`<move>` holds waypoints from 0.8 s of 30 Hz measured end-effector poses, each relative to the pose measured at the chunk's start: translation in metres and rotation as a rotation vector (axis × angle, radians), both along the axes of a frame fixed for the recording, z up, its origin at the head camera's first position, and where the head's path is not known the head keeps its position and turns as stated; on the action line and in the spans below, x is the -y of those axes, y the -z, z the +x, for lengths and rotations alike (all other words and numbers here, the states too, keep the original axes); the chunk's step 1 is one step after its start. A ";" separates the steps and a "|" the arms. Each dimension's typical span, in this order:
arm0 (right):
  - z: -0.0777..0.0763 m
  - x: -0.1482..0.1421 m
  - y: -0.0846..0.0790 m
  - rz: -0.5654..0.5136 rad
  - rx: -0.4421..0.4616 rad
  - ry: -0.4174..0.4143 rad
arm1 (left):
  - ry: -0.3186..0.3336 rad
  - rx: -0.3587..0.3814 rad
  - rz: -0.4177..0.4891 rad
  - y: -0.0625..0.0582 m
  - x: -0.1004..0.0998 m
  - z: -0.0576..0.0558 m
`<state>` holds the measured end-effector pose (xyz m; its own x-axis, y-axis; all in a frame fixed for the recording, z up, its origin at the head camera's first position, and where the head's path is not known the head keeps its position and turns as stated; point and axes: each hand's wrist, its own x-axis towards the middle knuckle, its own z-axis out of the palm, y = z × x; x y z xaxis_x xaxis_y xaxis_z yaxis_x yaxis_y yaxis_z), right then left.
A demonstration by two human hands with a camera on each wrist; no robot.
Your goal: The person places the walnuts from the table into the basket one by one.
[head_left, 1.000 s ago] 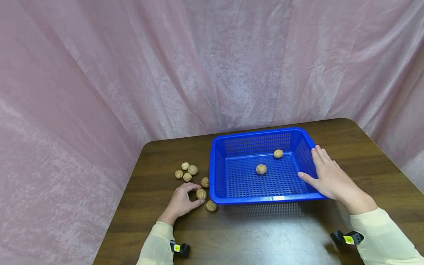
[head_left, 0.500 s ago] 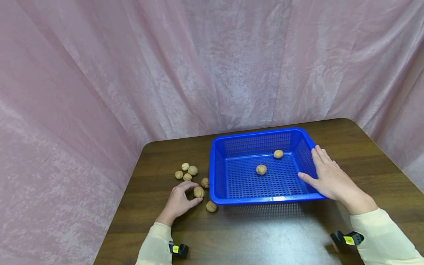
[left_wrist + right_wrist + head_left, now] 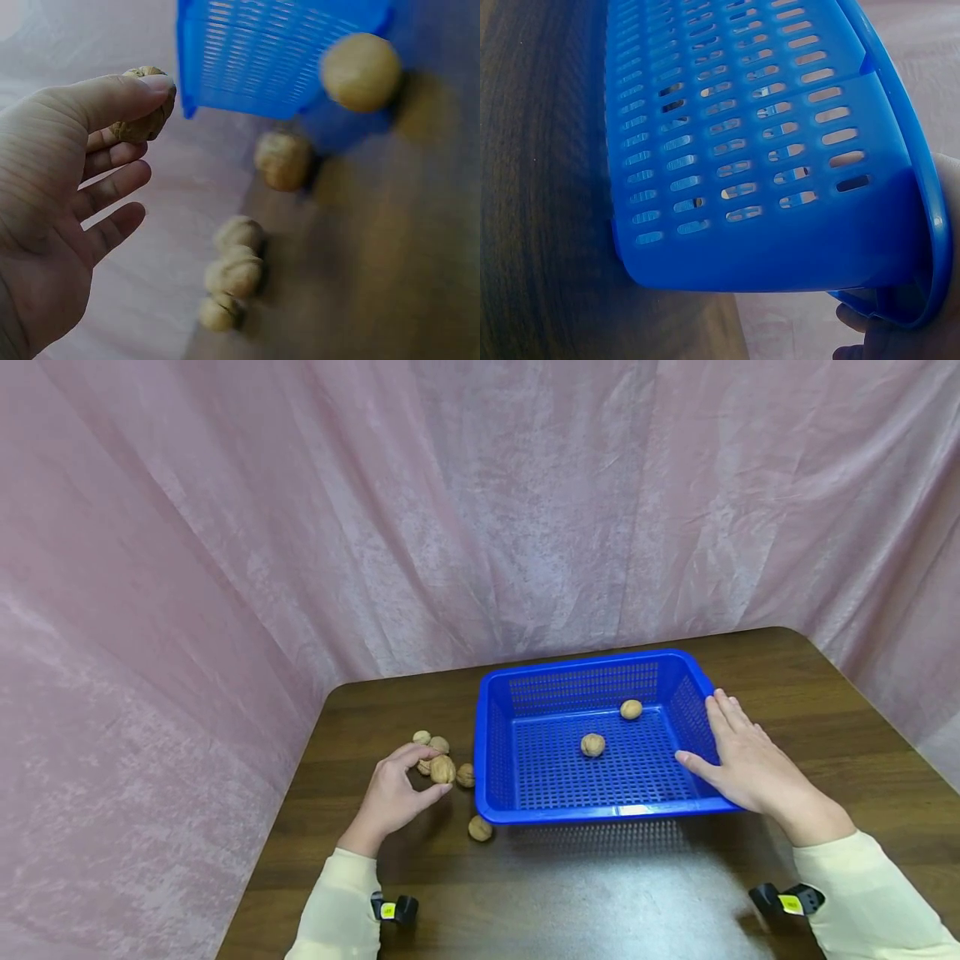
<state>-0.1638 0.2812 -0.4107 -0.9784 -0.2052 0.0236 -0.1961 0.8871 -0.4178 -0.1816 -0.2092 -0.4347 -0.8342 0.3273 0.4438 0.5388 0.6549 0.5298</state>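
Note:
My left hand (image 3: 392,792) pinches a walnut (image 3: 443,769) between thumb and fingertips, raised above the table left of the blue basket (image 3: 555,816). The left wrist view shows this walnut (image 3: 150,124) under the thumb, the other fingers loosely bent. My right hand (image 3: 750,768) rests on the basket's right rim, fingers straight and thumb spread over the inside. Two walnuts lie in the basket, one mid-floor (image 3: 592,744) and one near the back right (image 3: 631,709). Seen from the right wrist, the slotted basket wall (image 3: 727,150) fills most of the view.
One walnut (image 3: 466,776) lies close against the basket's left side, another (image 3: 480,828) by its front left corner. Several more walnuts (image 3: 422,737) cluster behind my left hand, partly hidden by it. A pink curtain (image 3: 480,527) hangs behind the wooden table (image 3: 585,893).
My left hand has lifted the pinched walnut and moved it left and back, away from the basket, toward the walnut cluster. The right hand and basket hold still.

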 end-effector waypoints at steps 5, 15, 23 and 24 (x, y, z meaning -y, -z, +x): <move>0.000 0.001 0.001 -0.002 -0.002 -0.001 | 0.022 -0.034 -0.016 -0.026 -0.005 -0.008; 0.001 0.000 0.001 0.003 -0.010 0.003 | 0.110 -0.118 -0.030 -0.068 -0.035 -0.030; 0.000 0.000 0.000 0.015 -0.001 0.003 | 0.187 -0.129 -0.040 -0.083 -0.072 -0.043; 0.000 0.000 0.001 0.019 -0.001 0.005 | 0.200 -0.128 -0.039 -0.085 -0.078 -0.045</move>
<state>-0.1640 0.2813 -0.4114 -0.9794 -0.2009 0.0203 -0.1921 0.8960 -0.4004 -0.2264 -0.1313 -0.3500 -0.6889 0.4993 0.5255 0.7210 0.5468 0.4256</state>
